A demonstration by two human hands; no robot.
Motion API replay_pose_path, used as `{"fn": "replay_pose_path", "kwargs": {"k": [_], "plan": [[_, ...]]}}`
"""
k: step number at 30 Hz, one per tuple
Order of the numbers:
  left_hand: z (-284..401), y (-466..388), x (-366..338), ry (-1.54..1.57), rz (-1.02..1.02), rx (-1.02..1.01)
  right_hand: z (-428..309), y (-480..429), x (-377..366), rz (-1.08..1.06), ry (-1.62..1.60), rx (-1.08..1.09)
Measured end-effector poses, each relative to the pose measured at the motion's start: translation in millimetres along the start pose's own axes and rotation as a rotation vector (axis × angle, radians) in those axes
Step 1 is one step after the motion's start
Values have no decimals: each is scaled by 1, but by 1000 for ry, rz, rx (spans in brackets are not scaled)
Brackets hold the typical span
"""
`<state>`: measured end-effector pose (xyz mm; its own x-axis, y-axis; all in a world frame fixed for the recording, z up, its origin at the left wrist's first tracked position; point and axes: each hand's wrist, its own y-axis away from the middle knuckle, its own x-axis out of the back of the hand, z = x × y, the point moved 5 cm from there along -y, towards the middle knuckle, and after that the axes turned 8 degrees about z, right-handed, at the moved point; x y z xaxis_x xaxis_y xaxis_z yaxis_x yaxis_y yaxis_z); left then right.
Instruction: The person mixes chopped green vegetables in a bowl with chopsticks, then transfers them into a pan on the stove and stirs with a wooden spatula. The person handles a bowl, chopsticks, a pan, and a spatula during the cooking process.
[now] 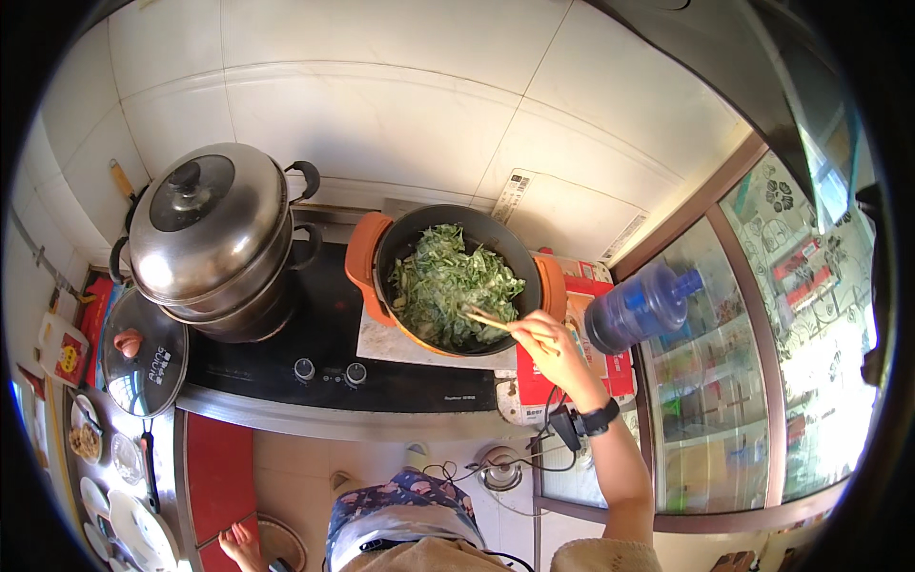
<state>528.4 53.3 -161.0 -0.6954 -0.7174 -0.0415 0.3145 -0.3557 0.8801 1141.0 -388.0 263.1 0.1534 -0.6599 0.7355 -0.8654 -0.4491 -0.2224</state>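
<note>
Chopped green leaves with a pale, whitish coating [457, 286] fill much of a deep dark pot [457, 214] with orange handles. My right hand [547, 347], reaching in from the pot's lower right, grips light wooden chopsticks [490, 319] whose tips are down in the greens. A black band is on that wrist. My left hand [241, 545] is low at the left, beside the red cabinet front, with its fingers partly curled and nothing visible in it.
A lidded steel steamer [207, 236] stands left on the black cooktop [243, 365]. A glass lid [146, 357], bowls and plates [143, 533] lie on the left counter. Right of the pot are a red carton [536, 386] and a blue water bottle [636, 309]. Cables hang below my right wrist.
</note>
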Motion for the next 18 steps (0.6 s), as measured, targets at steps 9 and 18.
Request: {"fn": "replay_pose_path", "kwargs": {"k": [9, 18], "plan": [[-99, 103, -30, -73, -85, 24, 8, -7, 43, -86, -141, 65], [-114, 136, -7, -91, -73, -13, 10, -8, 40, -233, -187, 177]]}}
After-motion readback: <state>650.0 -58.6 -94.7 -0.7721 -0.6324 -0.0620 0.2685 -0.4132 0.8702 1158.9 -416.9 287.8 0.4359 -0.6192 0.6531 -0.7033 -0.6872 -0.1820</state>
